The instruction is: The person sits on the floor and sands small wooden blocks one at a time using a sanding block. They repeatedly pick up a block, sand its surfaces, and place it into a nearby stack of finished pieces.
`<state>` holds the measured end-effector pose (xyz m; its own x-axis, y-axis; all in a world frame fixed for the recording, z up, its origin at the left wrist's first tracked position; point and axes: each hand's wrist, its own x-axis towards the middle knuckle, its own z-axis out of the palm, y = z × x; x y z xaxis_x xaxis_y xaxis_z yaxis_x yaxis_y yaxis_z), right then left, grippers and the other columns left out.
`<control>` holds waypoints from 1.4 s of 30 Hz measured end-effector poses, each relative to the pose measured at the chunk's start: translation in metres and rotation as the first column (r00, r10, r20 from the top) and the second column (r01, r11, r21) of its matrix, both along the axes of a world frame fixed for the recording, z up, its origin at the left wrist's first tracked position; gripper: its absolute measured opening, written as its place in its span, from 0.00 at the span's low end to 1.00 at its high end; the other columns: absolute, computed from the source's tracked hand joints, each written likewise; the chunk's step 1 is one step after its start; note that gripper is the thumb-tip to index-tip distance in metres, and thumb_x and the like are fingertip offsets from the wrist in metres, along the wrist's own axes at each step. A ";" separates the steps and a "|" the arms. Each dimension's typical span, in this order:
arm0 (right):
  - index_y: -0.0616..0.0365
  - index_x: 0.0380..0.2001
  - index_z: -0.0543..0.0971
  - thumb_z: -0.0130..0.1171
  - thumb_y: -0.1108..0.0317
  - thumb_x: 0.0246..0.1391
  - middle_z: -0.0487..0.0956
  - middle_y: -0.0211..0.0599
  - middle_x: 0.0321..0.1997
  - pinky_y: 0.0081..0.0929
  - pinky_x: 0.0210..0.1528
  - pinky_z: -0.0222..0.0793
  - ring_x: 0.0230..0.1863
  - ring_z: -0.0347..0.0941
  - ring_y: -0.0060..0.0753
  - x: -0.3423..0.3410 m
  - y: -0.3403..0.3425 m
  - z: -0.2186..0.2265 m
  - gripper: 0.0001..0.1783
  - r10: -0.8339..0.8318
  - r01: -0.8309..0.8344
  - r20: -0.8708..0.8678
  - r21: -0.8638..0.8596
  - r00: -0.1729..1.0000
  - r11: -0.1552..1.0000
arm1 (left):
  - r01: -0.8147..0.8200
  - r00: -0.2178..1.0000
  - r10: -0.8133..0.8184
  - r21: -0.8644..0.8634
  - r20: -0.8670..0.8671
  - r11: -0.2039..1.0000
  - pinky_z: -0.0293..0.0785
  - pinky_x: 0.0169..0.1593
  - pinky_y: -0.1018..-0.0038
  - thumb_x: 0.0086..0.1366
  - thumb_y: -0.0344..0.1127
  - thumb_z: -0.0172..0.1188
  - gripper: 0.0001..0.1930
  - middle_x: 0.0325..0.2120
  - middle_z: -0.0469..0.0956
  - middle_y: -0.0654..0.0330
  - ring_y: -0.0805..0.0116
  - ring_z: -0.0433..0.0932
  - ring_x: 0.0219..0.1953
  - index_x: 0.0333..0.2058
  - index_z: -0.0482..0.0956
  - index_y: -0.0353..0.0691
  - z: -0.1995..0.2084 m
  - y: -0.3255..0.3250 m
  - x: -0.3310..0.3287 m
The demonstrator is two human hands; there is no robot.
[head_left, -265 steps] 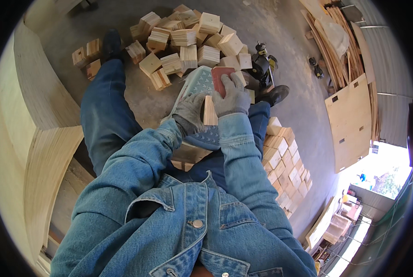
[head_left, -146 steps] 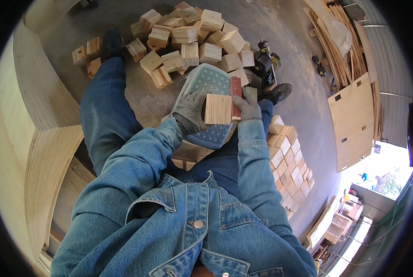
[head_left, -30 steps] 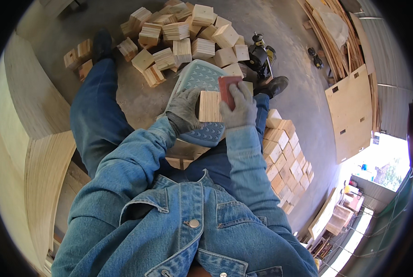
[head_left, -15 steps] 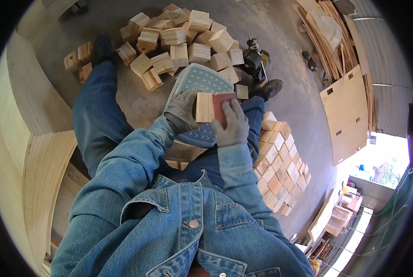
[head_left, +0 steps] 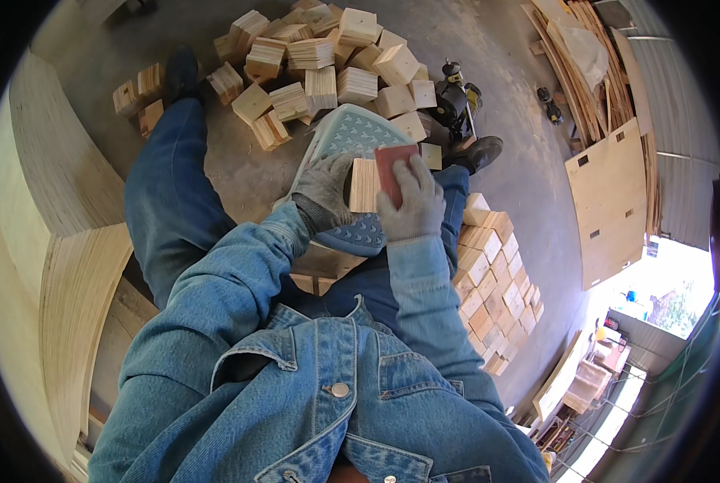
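Both my hands wear grey gloves. My left hand (head_left: 324, 191) grips a small plywood block (head_left: 365, 185) from its left side, with the layered edge facing up. Wrapped round a reddish-brown sanding block (head_left: 391, 167), my right hand (head_left: 413, 203) holds it at the right side of the plywood block. The sanding block's far end sticks out past the wood, slightly tilted. Beneath both hands is a pale blue plastic stool (head_left: 350, 133) with a raised pattern on its top, between my legs. My fingertips under the plywood block are hidden.
Beyond the stool lies a loose heap of plywood blocks (head_left: 319, 55). Stacked blocks (head_left: 498, 282) stand by my right leg. A black and yellow power tool (head_left: 455, 101) sits near my right shoe. Large plywood pieces (head_left: 78, 161) rise on the left; boards (head_left: 613, 201) lean at right.
My right hand has slid the sanding block away from me along the plywood block's side, and it now tilts a little. My left hand keeps its grip on the wood.
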<state>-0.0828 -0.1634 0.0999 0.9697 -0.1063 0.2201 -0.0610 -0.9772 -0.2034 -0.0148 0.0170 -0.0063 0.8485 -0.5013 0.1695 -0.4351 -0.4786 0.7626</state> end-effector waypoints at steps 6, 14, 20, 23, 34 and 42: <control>0.41 0.67 0.78 0.70 0.53 0.52 0.68 0.38 0.77 0.55 0.70 0.67 0.68 0.70 0.60 0.070 -0.003 0.005 0.37 -0.151 0.149 -0.207 -0.022 0.967 0.989 | 0.015 1.000 -0.015 0.018 0.008 1.000 0.68 0.70 0.53 0.38 0.54 0.84 0.57 0.60 0.74 0.48 0.43 0.73 0.64 0.67 0.67 0.43 -0.004 -0.002 0.002; 0.46 0.64 0.80 0.75 0.56 0.47 0.71 0.44 0.74 0.50 0.71 0.66 0.68 0.70 0.59 -0.004 0.013 0.007 0.38 -0.094 0.096 -0.090 0.017 0.991 0.995 | 0.034 0.999 -0.034 -0.032 0.012 0.999 0.67 0.70 0.53 0.40 0.56 0.83 0.55 0.60 0.74 0.49 0.44 0.73 0.63 0.66 0.67 0.43 0.001 -0.001 0.005; 0.46 0.65 0.79 0.74 0.57 0.48 0.68 0.45 0.76 0.56 0.69 0.65 0.68 0.67 0.60 -0.082 0.019 0.008 0.38 0.032 -0.027 -0.078 0.069 0.996 0.997 | -0.003 1.000 0.003 -0.013 0.008 1.000 0.69 0.68 0.53 0.40 0.55 0.82 0.53 0.58 0.75 0.49 0.43 0.74 0.61 0.64 0.69 0.43 0.003 -0.003 0.001; 0.48 0.64 0.80 0.75 0.58 0.45 0.70 0.46 0.74 0.56 0.68 0.66 0.67 0.69 0.59 -0.090 0.021 0.005 0.39 0.059 -0.056 -0.029 0.074 0.998 0.996 | -0.017 0.999 0.018 -0.026 0.029 1.000 0.70 0.67 0.52 0.41 0.54 0.82 0.51 0.56 0.76 0.49 0.43 0.74 0.60 0.63 0.70 0.43 0.002 -0.004 0.000; 0.43 0.62 0.82 0.72 0.57 0.47 0.73 0.41 0.73 0.53 0.70 0.67 0.67 0.72 0.57 0.049 0.011 0.004 0.34 -0.077 0.076 -0.069 -0.010 0.995 0.997 | 0.013 0.999 -0.011 -0.032 0.050 0.999 0.70 0.67 0.53 0.42 0.55 0.81 0.51 0.56 0.76 0.49 0.43 0.74 0.59 0.64 0.69 0.43 -0.005 -0.005 0.004; 0.41 0.65 0.79 0.71 0.54 0.50 0.70 0.39 0.75 0.56 0.71 0.64 0.68 0.69 0.59 0.019 0.013 -0.002 0.36 -0.047 0.047 -0.075 -0.013 0.996 0.999 | 0.074 0.983 -0.063 0.055 -0.173 0.996 0.54 0.78 0.53 0.39 0.55 0.82 0.58 0.66 0.69 0.50 0.47 0.67 0.71 0.69 0.64 0.46 0.003 -0.001 0.007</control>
<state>-0.0637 -0.1502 0.0975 0.9775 -0.1500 0.1485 -0.1215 -0.9752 -0.1852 -0.0080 0.0163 -0.0031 0.8257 -0.5641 -0.0082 -0.3340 -0.5003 0.7988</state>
